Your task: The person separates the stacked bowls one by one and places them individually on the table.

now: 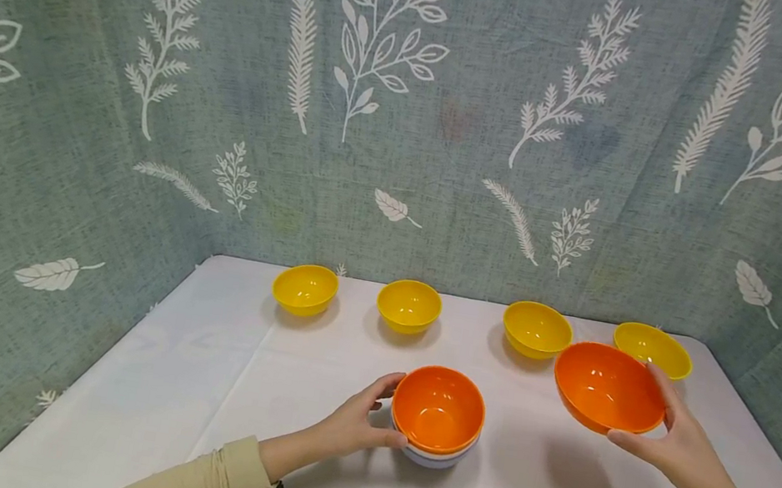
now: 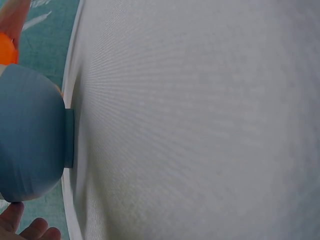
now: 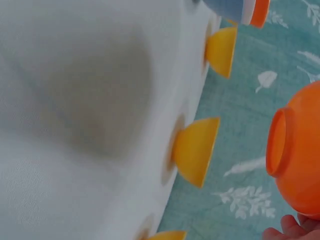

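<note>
Against the fingers of the left hand (image 1: pixel 352 424) stands a stack of bowls (image 1: pixel 437 418), orange bowl uppermost, on the white table (image 1: pixel 188 382); the thumb and fingers curl around the stack's near-left side. To the right of the stack, the right hand (image 1: pixel 679 446) holds a single orange bowl (image 1: pixel 608 388) clear of the table, tilted, with thumb under its base and fingers on the far rim. Beyond both hands, four yellow bowls (image 1: pixel 409 306) stand in a row along the back edge.

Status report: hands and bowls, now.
Left hand steadies stacked bowls, orange plastic bowl on top. Right hand holds second orange bowl aloft. Nothing obstructing.
</note>
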Motion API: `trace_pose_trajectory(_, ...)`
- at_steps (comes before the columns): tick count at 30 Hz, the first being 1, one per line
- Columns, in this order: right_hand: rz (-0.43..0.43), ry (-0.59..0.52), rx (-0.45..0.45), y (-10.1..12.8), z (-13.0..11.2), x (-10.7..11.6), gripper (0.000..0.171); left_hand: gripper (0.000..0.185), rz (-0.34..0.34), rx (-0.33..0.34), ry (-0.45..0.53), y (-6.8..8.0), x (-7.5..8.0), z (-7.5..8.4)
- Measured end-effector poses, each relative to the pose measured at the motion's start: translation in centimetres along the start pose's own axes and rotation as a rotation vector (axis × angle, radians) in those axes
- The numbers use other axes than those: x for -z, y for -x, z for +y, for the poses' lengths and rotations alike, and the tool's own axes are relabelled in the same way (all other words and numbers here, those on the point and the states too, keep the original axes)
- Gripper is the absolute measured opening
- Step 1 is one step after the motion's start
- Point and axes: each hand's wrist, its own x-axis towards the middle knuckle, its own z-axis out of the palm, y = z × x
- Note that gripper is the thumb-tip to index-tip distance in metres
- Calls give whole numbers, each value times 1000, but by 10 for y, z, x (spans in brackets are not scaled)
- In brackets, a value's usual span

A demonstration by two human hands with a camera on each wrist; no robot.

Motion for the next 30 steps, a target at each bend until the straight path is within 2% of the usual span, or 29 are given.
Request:
trace_pose_trajectory(13,-44,55,-80,2,39,20,97,80,-3,13,12,0,1,-1)
trace_pose_trajectory(24,-95,123,-216,-3,75,37,100,81,-16,27,16,0,1,-1)
trace_pose_trajectory(30,-106,163,-258,-4,90,41,103,82,-14,32,4,-1,1,0)
